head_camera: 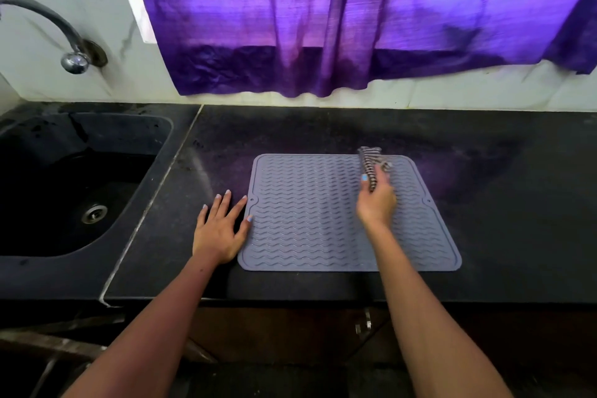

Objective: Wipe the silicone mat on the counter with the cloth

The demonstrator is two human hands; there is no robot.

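Head view: silicone mat (310, 213) lies flat at frame centre, long axis left-right. Cloth (370, 165) is gripped bunched in right hand (376, 200) over the mat's upper-right part. Left hand (219, 233) is spread open, flat on counter (323, 129), thumb touching the mat's left edge.

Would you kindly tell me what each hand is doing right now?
Left hand: open, flat on the counter, thumb at the mat edge.
Right hand: closed on the cloth.

Your left hand (220, 230) lies flat, palm down, fingers spread, thumb angled toward your right. Your right hand (377, 200), farther forward, is slightly blurred, fingers curled closed in a grip, both forearms extended.
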